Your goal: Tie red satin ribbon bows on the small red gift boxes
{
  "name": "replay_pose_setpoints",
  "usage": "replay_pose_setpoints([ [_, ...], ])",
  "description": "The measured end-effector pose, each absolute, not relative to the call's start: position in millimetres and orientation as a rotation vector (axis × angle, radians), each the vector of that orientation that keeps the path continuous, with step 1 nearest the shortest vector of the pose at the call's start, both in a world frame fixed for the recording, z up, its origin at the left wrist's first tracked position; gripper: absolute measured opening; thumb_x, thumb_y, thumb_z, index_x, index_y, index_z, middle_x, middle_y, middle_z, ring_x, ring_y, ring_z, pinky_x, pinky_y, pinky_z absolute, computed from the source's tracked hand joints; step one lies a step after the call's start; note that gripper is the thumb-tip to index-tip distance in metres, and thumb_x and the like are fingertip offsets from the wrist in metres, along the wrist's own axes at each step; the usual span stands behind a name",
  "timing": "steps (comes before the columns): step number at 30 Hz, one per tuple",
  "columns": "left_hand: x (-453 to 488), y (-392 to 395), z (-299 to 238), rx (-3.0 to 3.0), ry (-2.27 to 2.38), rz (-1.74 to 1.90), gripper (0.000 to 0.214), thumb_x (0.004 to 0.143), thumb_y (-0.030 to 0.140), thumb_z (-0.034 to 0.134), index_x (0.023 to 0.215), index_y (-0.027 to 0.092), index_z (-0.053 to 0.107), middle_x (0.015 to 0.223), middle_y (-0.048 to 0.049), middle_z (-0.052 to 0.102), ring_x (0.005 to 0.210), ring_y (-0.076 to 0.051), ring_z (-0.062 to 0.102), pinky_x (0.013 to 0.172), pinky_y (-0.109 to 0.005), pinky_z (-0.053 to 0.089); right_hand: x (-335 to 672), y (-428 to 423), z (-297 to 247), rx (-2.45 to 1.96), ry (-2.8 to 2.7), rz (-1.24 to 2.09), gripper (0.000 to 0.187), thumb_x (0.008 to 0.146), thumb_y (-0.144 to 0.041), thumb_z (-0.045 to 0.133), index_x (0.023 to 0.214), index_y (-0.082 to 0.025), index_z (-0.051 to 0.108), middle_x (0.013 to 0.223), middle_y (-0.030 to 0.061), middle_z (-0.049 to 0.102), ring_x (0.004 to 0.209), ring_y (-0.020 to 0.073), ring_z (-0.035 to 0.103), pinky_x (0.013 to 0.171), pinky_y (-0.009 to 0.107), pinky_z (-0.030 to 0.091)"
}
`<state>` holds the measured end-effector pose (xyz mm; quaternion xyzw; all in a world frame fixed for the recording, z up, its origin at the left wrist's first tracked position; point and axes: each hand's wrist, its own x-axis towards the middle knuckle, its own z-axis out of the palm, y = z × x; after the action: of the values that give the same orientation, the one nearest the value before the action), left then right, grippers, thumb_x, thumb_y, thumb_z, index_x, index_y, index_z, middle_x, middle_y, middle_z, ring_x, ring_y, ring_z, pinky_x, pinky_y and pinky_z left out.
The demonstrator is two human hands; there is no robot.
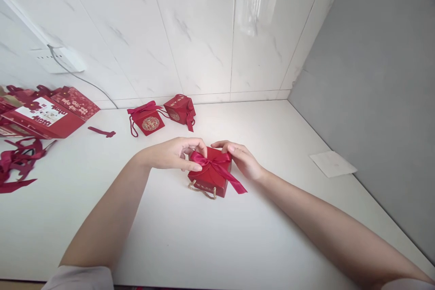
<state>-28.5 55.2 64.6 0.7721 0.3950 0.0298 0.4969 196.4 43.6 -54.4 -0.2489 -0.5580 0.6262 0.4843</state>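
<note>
In the middle of the frame, a red box (209, 176) on the white surface (170, 235), with a shiny bow (211, 161) on top. On the near side of the box, a gold cord (204, 193). From the bow toward the lower right, one long tail (234, 181).

Coming in from the left of the frame, the left hand (175, 153), with finger and thumb bent at the left loop. Pinched tight or only touched: cannot tell. On the other side, the right hand (244, 158), up against the right edge of the box, thumb near the right loop. Not wrapped around the box; cannot tell about a pinch there.

To work well on the bow, keep the box still with the right hand. Use soft fingers on the left loop. Pull just a little at a time. Try to make both loops match. Keep the tail flat, with no twist. Be careful not to tug the tail hard, or maybe undo the bow. Press lightly too, so as not to dent the box.

Just left of the top middle, by the wall, two small boxes (147, 120). At the left edge, a heap of ribbons (25, 163). Over on the right, some paper (333, 164).
</note>
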Motion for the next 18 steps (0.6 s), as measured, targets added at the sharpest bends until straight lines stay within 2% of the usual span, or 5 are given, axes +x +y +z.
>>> replay_pose_setpoints([
  [4,-30.7,59.2,62.6,1.768,0.997,0.084,0.022,0.077,0.034,0.071,0.091,0.021,0.059,0.088,-0.0031,0.063,0.071,-0.015,0.063,0.059,-0.027,0.053,198.0,40.4,-50.5,-0.573,-1.421,1.530,0.037,0.089,-0.051,0.059,0.068,-0.021,0.062,0.127,0.0056,0.061,0.119,0.0261,0.055,0.100,0.038,0.041],
  [9,-34.3,63.1,63.5,1.724,1.014,0.020,0.024,0.077,0.038,0.071,0.086,0.019,0.058,0.073,-0.0014,0.061,0.069,-0.017,0.063,0.063,-0.029,0.054,198.5,40.1,-50.4,-0.591,-1.401,1.546,0.038,0.086,-0.050,0.063,0.062,-0.020,0.059,0.131,0.0057,0.060,0.119,0.0272,0.056,0.097,0.040,0.044],
  [15,-37.6,67.4,61.7,1.808,0.996,-0.059,0.034,0.082,0.048,0.064,0.071,0.017,0.055,0.064,0.0013,0.049,0.054,-0.010,0.044,0.049,-0.022,0.035,197.8,40.2,-52.0,-0.567,-1.399,1.590,0.042,0.087,-0.048,0.063,0.057,-0.020,0.059,0.129,0.0053,0.061,0.116,0.0262,0.058,0.095,0.040,0.047],
  [18,-36.1,68.5,59.7,1.814,1.019,-0.051,0.037,0.084,0.050,0.061,0.068,0.018,0.055,0.066,0.0008,0.049,0.057,-0.011,0.044,0.051,-0.022,0.036,197.1,40.2,-52.5,-0.562,-1.363,1.610,0.041,0.086,-0.045,0.065,0.056,-0.019,0.056,0.127,0.0049,0.062,0.115,0.0253,0.059,0.096,0.039,0.046],
])
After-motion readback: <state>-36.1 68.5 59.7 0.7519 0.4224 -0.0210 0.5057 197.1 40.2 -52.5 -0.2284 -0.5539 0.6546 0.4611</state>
